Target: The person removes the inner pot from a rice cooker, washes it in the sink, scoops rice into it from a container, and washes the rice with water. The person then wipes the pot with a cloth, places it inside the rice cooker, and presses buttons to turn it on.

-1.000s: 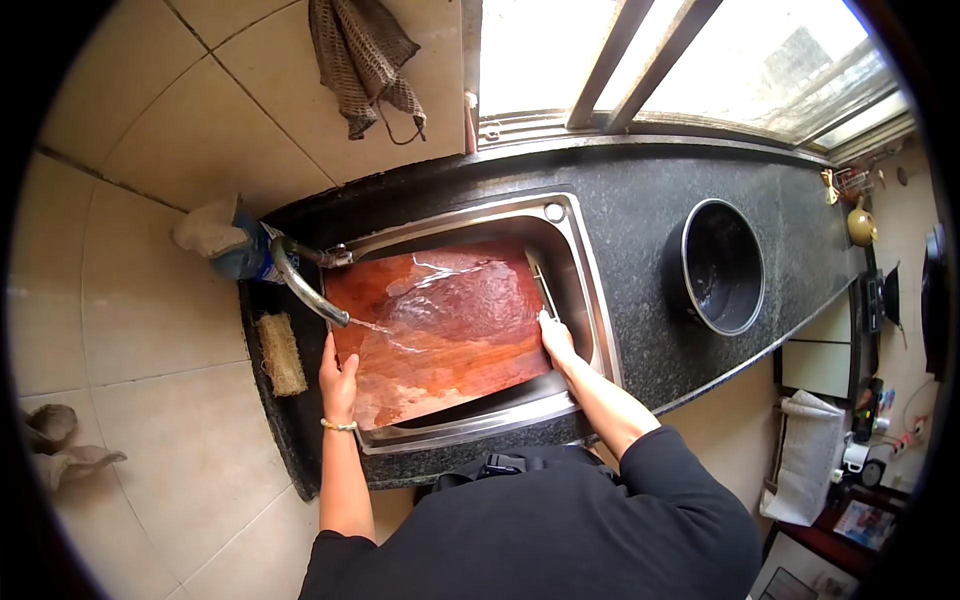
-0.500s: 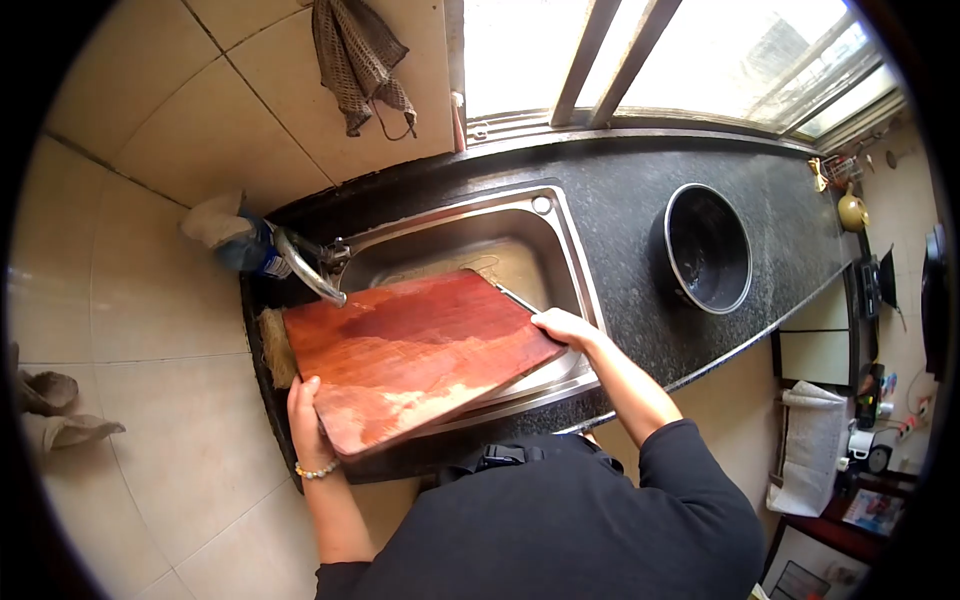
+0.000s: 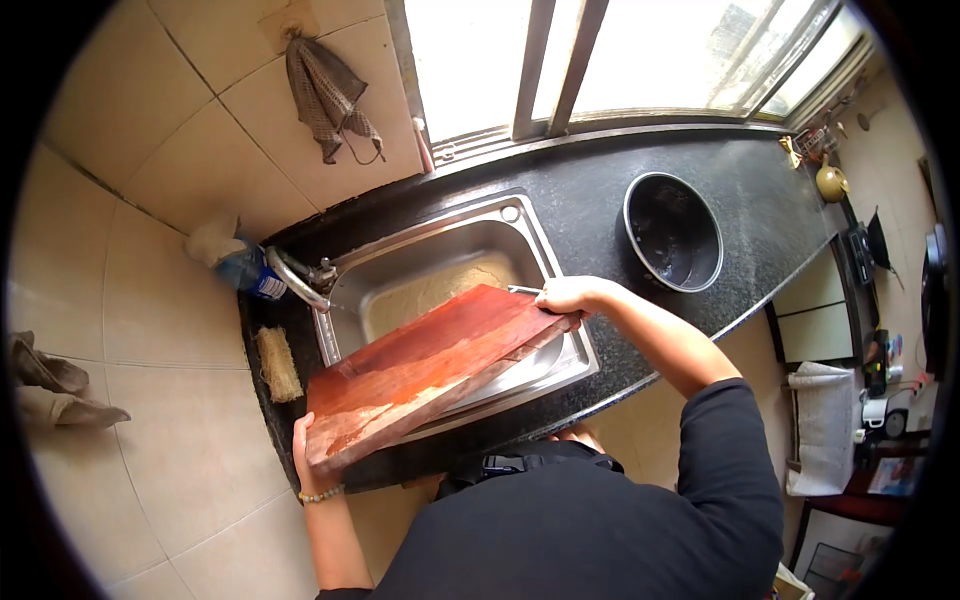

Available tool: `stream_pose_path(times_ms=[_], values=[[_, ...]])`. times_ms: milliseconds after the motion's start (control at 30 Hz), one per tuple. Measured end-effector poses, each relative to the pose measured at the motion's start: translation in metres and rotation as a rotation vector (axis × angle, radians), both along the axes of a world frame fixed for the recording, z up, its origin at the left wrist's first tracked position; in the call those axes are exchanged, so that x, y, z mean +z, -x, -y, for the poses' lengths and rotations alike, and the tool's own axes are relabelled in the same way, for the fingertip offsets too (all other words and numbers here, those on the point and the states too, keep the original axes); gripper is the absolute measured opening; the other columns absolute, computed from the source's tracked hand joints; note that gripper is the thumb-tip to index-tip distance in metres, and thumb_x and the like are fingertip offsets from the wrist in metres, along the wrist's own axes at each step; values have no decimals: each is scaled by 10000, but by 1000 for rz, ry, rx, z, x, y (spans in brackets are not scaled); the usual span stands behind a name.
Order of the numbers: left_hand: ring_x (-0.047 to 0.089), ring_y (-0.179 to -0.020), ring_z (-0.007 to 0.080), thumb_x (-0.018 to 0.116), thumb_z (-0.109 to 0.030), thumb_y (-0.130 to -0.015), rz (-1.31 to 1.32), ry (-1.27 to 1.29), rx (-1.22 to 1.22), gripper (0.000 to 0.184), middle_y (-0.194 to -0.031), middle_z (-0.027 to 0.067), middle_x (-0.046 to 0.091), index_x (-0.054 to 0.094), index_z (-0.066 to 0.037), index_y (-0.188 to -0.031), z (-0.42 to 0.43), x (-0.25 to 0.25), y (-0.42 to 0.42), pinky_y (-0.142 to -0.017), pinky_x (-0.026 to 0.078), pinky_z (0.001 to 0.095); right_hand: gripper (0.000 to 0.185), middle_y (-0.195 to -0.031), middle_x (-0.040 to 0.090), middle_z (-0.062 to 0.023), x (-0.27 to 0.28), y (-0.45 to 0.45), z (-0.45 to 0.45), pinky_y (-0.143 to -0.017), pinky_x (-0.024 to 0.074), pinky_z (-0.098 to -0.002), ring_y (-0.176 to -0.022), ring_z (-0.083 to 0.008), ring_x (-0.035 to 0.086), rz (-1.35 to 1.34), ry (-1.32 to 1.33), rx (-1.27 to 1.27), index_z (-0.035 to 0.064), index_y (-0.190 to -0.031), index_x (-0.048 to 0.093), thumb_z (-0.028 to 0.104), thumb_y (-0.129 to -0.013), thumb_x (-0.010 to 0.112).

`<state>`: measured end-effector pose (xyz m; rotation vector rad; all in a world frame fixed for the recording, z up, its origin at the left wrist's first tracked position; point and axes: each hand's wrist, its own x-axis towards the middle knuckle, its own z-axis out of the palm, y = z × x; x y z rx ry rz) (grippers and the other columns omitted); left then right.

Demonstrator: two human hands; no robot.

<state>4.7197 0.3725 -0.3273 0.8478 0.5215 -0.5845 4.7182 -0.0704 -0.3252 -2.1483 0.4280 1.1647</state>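
A thick reddish wooden cutting board (image 3: 430,360), wet and shiny in places, is held tilted over the front of the steel sink (image 3: 385,250). My left hand (image 3: 305,450) grips its near left corner, with the fingers partly hidden behind the board. At the far right corner my right hand (image 3: 568,295) is closed on the board's edge. A thin metal handle (image 3: 523,290) sticks out beside the right fingers; what it belongs to is hidden. Shallow cloudy water lies in the sink bottom. The curved faucet (image 3: 297,280) stands at the sink's left end.
A black round pot (image 3: 673,232) stands on the dark stone counter (image 3: 760,210) right of the sink. A loofah scrubber (image 3: 278,365) lies at the left edge, near a blue bottle (image 3: 250,272). A mesh cloth (image 3: 325,95) hangs on the tiled wall beside the window.
The board has tilted more steeply, so its thick near edge now shows, and its far side has moved off the loofah and part of the sink. Both hands keep their grip.
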Motion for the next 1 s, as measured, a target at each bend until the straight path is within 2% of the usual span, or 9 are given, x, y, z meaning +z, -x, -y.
stream_pose_path(times_ms=[267,433,533,567,633,700,800,900,1000], values=[[577,-902,305,434,-334,-793,-34,66,-13,454,-1005,166,587,506,26,-1060,12,14,28,-836,448,390,275,-523,539,-102,28,-2,17,-345,387,-314,-381,-176,517,51,-15,-87,-5,-653,555,183,-761,385],[566,-926,313,437,-369,-781,-17,82,51,505,-1036,161,576,491,28,-1088,51,34,56,-853,435,393,398,-511,538,-131,74,19,42,-409,452,-346,-392,-222,535,343,-21,104,-39,-680,538,273,-841,350],[541,-958,281,434,-358,-782,50,-17,50,469,-1061,117,561,493,-8,-1090,86,29,67,-865,418,376,394,-539,558,-137,72,41,74,-469,471,-335,-398,-232,548,602,-6,-34,-3,-768,569,310,-858,348],[556,-932,276,425,-353,-789,59,-55,90,454,-1032,110,580,506,-10,-1075,102,30,70,-848,429,372,377,-652,594,-159,79,48,88,-561,486,-354,-534,-269,597,596,6,-70,6,-857,580,332,-856,391],[537,-959,253,406,-324,-814,178,-35,129,424,-1071,97,559,489,-23,-1101,139,35,70,-862,415,360,369,-819,609,-183,59,64,127,-685,476,-375,-742,-313,606,1020,68,-67,16,-945,576,347,-840,453],[523,-983,228,392,-285,-833,348,-58,154,388,-1099,86,539,478,-29,-1112,186,46,63,-869,409,347,357,-927,598,-185,68,88,170,-768,446,-383,-891,-337,566,994,-72,-238,32,-993,574,338,-826,499],[508,-1008,186,405,-218,-835,657,-183,-28,354,-1104,76,521,461,-27,-1127,265,78,43,-865,412,316,309,-917,605,-175,64,118,250,-747,448,-353,-847,-302,584,1112,-95,-405,33,-1005,573,280,-822,534],[463,-1072,205,399,-175,-822,783,-79,-248,480,-1200,113,452,330,-5,-1265,378,118,32,-920,361,320,299,-919,618,-138,76,160,325,-747,443,-314,-825,-209,577,1205,-129,-622,4,-1020,569,239,-840,525],[500,-1009,191,440,-113,-821,776,6,-442,411,-1139,107,498,381,11,-1209,480,122,13,-867,397,302,275,-921,614,-98,69,207,409,-734,438,-266,-823,-138,551,1187,-366,-946,-35,-1021,571,164,-838,518]])
